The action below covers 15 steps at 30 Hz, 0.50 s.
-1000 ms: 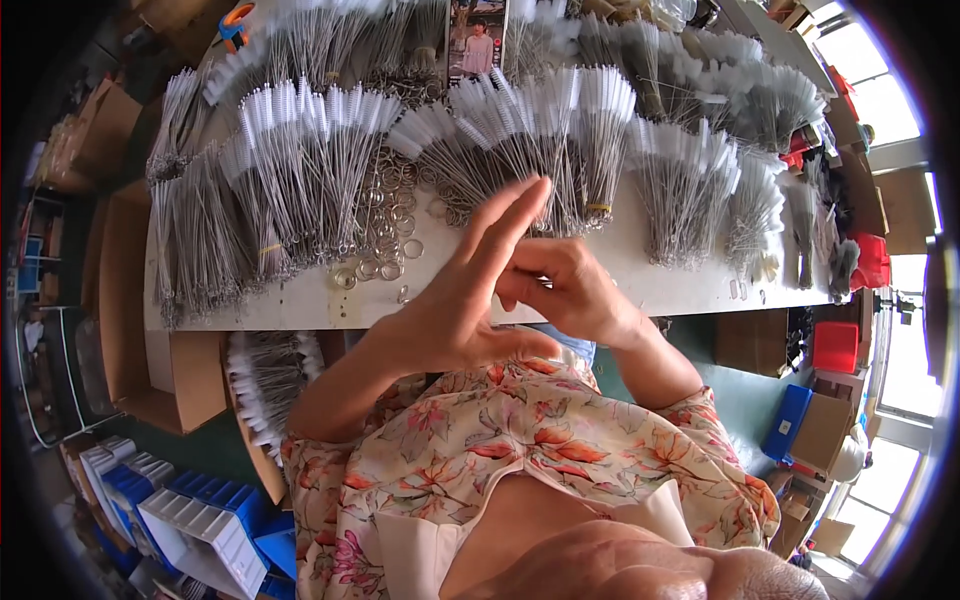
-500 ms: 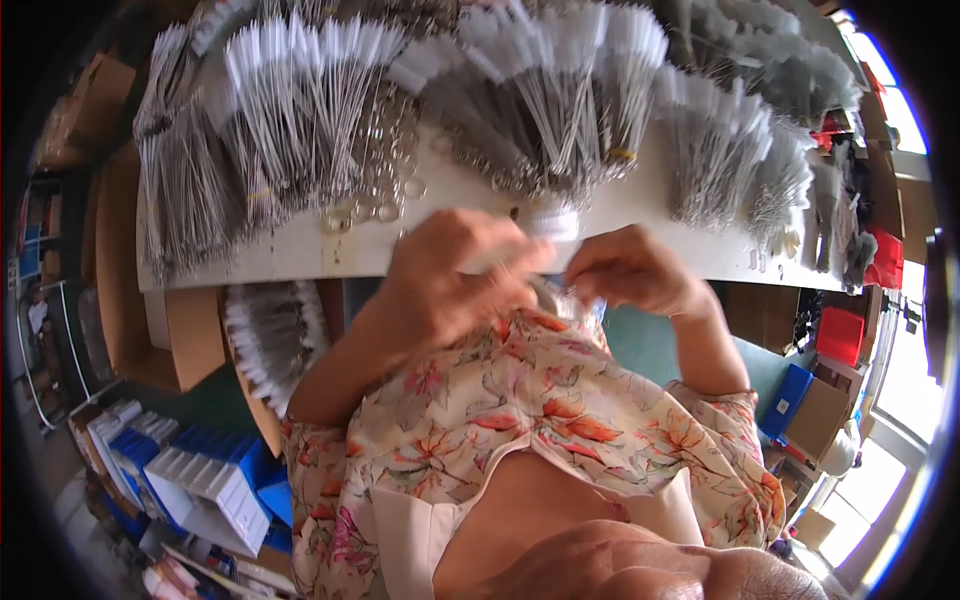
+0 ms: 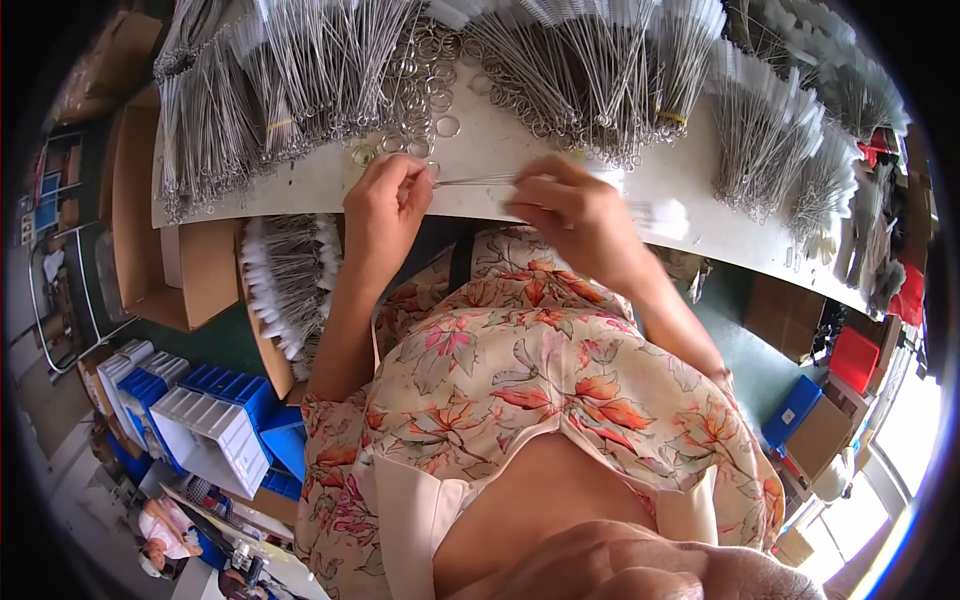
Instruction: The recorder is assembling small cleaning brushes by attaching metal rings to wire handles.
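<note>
- Silvery wire brushes point(image 3: 475, 181) hang over the surface's point(image 3: 300, 188) near edge, white bristles past the right hand point(image 3: 578, 208).
- The left hand point(image 3: 383, 200) pinches their stem ends.
- The right hand curls over them (blurred; I cannot tell its grip).
- Metal rings point(image 3: 415, 100) lie farther from that edge.
</note>
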{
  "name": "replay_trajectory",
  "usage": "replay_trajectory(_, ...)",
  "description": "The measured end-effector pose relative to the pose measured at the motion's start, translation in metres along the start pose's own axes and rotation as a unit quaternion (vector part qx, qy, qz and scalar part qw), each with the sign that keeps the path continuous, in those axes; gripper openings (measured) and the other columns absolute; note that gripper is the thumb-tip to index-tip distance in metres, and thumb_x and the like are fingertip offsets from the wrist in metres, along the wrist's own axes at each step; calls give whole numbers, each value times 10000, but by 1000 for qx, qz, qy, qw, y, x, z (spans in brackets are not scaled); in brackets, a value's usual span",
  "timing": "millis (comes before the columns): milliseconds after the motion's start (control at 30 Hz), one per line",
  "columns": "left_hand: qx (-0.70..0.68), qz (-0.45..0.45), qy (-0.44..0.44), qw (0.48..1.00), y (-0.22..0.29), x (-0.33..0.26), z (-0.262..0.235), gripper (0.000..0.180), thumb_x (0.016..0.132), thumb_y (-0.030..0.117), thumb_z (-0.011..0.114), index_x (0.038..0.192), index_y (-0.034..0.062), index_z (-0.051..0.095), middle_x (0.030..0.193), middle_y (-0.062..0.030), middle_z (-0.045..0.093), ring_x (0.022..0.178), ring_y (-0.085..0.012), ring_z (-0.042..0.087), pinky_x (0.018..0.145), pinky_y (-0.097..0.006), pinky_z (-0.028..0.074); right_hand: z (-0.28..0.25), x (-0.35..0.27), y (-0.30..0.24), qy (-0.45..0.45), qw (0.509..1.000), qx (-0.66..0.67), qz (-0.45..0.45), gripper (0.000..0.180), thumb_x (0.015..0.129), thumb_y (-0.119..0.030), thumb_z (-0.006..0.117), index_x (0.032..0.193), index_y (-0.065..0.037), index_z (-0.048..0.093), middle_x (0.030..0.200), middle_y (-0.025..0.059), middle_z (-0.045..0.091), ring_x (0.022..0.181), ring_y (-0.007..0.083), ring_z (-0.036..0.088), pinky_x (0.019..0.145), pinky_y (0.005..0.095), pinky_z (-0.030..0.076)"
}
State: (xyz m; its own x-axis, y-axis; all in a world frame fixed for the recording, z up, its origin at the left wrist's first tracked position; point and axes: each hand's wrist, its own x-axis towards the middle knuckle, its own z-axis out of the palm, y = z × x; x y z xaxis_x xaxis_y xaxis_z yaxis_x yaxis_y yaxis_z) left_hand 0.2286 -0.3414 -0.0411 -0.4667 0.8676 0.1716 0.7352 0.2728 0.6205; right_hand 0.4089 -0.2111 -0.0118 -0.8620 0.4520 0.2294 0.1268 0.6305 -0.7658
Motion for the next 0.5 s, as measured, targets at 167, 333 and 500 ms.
replay_trajectory(167,-431,-65,-15,900,27,15,-30,64,829,-34,546,871,1,579,962,-130,608,797,-135,614,665,-258,548,18,25,-19,-10,1000,-23,-13,63,771,-35,615,831,-34,632,800,85,602,652,209,604,563,305,473)
replay_trajectory(333,-445,52,-90,890,21,27,-46,125,814,-43,567,927,-11,608,984,-119,606,773,-102,608,664,-228,540,-9,26,-21,-82,988,131,28,77,813,-30,594,880,3,615,778,66,589,641,130,550,563,257,435)
replay_trajectory(500,-467,105,-152,865,30,38,-55,180,787,-83,548,924,-1,631,1009,-121,593,786,-110,609,673,-227,546,-23,20,-27,-138,900,358,209,154,866,-128,581,897,18,620,735,-8,573,623,49,486,531,212,409)
